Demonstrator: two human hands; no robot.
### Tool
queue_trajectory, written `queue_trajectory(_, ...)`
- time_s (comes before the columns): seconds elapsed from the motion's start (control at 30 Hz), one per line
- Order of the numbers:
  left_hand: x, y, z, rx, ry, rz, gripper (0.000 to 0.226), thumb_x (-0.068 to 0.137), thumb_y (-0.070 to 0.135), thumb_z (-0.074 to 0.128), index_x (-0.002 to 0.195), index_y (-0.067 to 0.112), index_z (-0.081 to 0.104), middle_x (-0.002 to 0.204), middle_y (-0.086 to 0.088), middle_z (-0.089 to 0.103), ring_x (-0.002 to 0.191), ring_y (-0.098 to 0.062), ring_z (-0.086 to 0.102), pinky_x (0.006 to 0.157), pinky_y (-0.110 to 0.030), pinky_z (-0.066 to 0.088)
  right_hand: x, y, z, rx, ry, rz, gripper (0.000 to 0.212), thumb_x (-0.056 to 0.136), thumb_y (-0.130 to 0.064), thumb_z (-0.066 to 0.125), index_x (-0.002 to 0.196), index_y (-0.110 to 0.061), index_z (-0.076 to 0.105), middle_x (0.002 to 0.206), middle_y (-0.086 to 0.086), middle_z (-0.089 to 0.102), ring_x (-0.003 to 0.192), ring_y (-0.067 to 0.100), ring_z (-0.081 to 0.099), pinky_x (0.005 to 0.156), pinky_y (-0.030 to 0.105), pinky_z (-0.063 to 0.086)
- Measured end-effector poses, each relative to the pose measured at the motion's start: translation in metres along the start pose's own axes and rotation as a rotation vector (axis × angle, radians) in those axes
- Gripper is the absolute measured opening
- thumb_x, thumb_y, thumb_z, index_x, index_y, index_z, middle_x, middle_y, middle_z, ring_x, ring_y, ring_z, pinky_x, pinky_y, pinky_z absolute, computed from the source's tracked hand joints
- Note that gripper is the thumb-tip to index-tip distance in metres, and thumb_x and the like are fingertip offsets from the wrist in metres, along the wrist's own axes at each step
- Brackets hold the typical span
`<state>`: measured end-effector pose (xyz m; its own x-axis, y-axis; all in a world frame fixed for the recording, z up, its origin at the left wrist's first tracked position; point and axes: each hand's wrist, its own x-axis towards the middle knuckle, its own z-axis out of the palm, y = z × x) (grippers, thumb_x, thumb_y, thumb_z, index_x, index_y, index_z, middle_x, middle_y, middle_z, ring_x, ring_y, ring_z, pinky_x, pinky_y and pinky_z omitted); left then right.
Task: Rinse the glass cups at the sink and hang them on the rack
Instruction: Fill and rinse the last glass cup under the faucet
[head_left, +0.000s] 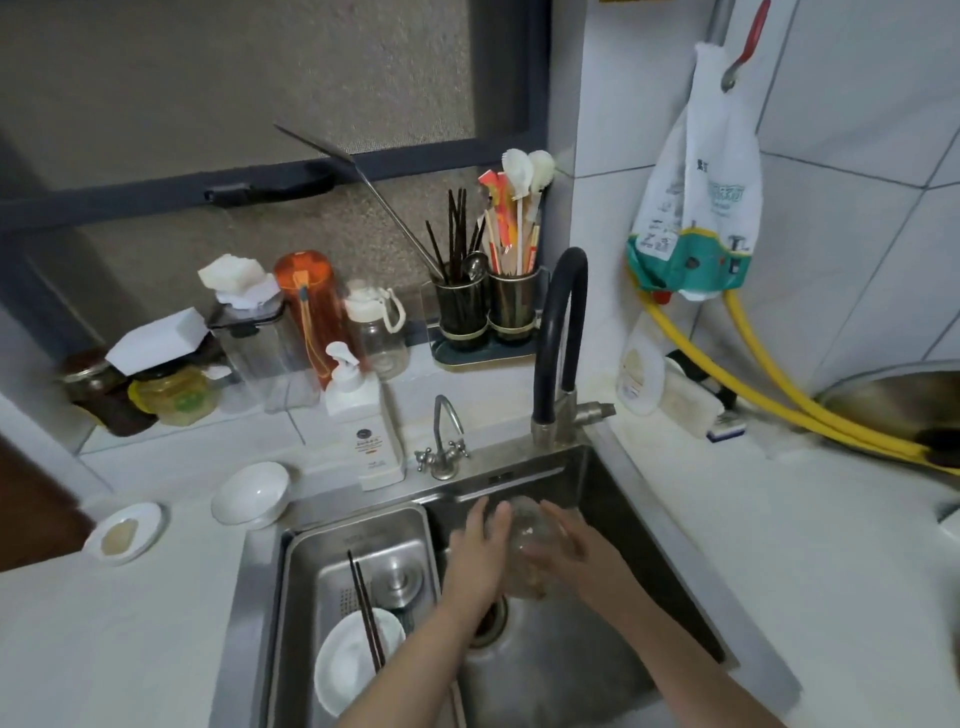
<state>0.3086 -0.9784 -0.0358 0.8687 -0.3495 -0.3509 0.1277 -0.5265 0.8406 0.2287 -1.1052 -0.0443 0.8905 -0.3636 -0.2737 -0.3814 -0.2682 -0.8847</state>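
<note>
both hands (524, 551) holding glass cup (530, 540), over sink (649, 525)

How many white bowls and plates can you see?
3. A bowl on the counter left of the sink, a small dish further left, and a plate in the metal tray under chopsticks. More may be hidden.

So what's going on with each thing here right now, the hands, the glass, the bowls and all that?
Left hand: cups the glass cup from the left.
Right hand: holds the cup from the right.
Glass cup: upright over the sink, between both hands.
Black faucet: no stream visible.
White bowl: tilted on the counter.
Chopsticks: lying across the plate in the steel tray.
</note>
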Motion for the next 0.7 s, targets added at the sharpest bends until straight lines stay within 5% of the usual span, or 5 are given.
queue_trajectory(0.13,0.006,-0.018,-0.007,0.073,-0.107,0.187,0.047,0.091,0.067,0.036,0.134,0.049,0.041,0.137,-0.001,0.049,0.128,-0.017,0.049,0.110,-0.034,0.038,0.003,-0.011,0.001,-0.112,0.078,-0.020,0.051,0.090,-0.039,0.061,0.136,-0.021,0.048,0.122,0.000,0.060,0.097,0.003,0.057,0.084,0.008,0.039)
queue_trajectory(0.33,0.004,-0.015,-0.016,0.092,-0.164,0.179,0.043,0.096,0.060,0.037,0.124,0.035,0.057,0.115,-0.010,0.069,0.102,-0.030,0.068,0.089,-0.050,0.055,0.005,-0.016,0.003,-0.383,0.057,0.077,0.046,0.093,-0.048,0.050,0.133,-0.026,0.050,0.134,0.000,0.055,0.117,0.017,0.056,0.104,0.033,0.043)
queue_trajectory(0.43,0.000,-0.006,-0.018,0.122,-0.140,0.137,0.045,0.095,0.062,0.035,0.117,0.031,0.059,0.099,-0.004,0.070,0.078,-0.027,0.073,0.074,-0.045,0.060,0.003,-0.022,0.001,-0.394,0.068,0.100,0.057,0.086,-0.069,0.040,0.124,-0.030,0.057,0.122,0.002,0.063,0.108,0.023,0.062,0.097,0.042,0.049)
queue_trajectory(0.53,0.001,-0.002,-0.016,0.140,-0.163,0.101,0.045,0.096,0.061,0.034,0.119,0.030,0.056,0.094,0.003,0.066,0.067,-0.025,0.073,0.066,-0.038,0.062,0.002,-0.019,-0.001,-0.486,0.017,0.069,0.041,0.095,-0.054,0.039,0.129,-0.033,0.051,0.127,0.001,0.059,0.111,0.021,0.060,0.098,0.036,0.048)
queue_trajectory(0.7,0.004,-0.001,-0.004,-0.038,-0.187,0.103,0.040,0.099,0.041,0.046,0.135,0.025,0.049,0.134,0.002,0.054,0.119,-0.023,0.056,0.089,-0.030,0.053,0.004,-0.013,-0.007,-0.176,0.072,0.053,0.046,0.091,-0.054,0.049,0.133,-0.033,0.050,0.136,0.001,0.054,0.125,0.021,0.052,0.107,0.036,0.040)
